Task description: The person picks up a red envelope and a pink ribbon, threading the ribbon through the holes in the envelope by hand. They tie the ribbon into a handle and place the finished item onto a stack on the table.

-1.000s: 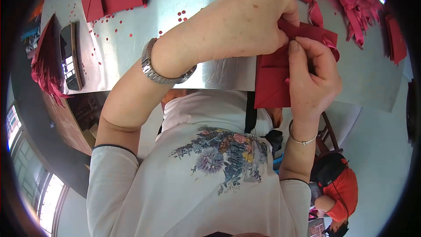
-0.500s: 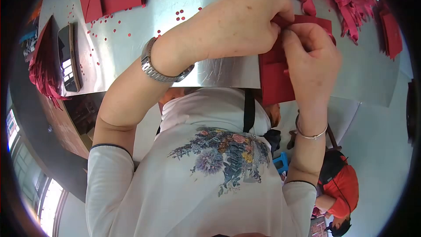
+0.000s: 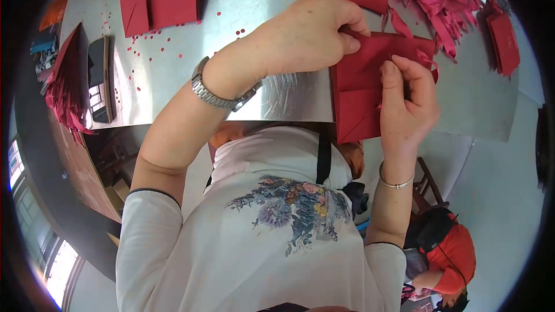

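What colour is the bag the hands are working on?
Deep red. The bag shows in the head view, the only one, partly hidden by the hands.

right hand (image 3: 411,101) partly hides near bag (image 3: 357,104); gold-lettered bag (image 3: 178,7) cut off above

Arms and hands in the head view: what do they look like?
The left hand is ungloved, with a silver metal-link wristwatch. The right hand is ungloved too, with a thin silver-toned bangle. Dark-edged, short white sleeves cover the upper arms.

One near head camera looks forward and down over shirt (image 3: 248,260) and tabletop (image 3: 295,104), dark corners unclear.
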`<state>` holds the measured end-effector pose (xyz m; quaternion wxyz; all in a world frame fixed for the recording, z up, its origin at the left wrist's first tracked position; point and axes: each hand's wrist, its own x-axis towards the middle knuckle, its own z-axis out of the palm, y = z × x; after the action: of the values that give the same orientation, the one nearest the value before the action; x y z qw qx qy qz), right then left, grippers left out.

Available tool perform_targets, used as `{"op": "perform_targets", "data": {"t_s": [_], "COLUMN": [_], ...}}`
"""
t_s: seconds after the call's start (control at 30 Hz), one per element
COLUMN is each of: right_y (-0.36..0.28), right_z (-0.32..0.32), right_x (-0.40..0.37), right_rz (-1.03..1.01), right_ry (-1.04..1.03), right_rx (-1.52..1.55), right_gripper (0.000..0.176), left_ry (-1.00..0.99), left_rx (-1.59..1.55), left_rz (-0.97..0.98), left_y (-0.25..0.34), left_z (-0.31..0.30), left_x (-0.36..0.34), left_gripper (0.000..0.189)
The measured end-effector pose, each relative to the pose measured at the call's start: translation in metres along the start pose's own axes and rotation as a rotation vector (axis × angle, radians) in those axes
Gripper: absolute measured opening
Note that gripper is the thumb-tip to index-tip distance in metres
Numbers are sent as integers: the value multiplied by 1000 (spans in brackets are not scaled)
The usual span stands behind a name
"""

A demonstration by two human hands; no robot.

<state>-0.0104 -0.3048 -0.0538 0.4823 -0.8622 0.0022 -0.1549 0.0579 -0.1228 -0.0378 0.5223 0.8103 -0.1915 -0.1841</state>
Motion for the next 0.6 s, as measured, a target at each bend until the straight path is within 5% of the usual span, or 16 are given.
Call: {"op": "perform_targets", "data": {"t_s": [0.3,0.6], "right_y": [-2,-7], "right_z": [1,4], "right_x": [0,0], "right_rz": [-146,-69], "right_ry": [-53,-87], "right_rx": [-103,-57], "right_gripper": [11,11], "left_ry": [-42,-18], "left_rx": [-123,-148], "left_rz": [-6,0], "left_y": [-6,-8], "left_z": [-2,-1], "left_x": [2,2], "left_gripper": [21,22]}}
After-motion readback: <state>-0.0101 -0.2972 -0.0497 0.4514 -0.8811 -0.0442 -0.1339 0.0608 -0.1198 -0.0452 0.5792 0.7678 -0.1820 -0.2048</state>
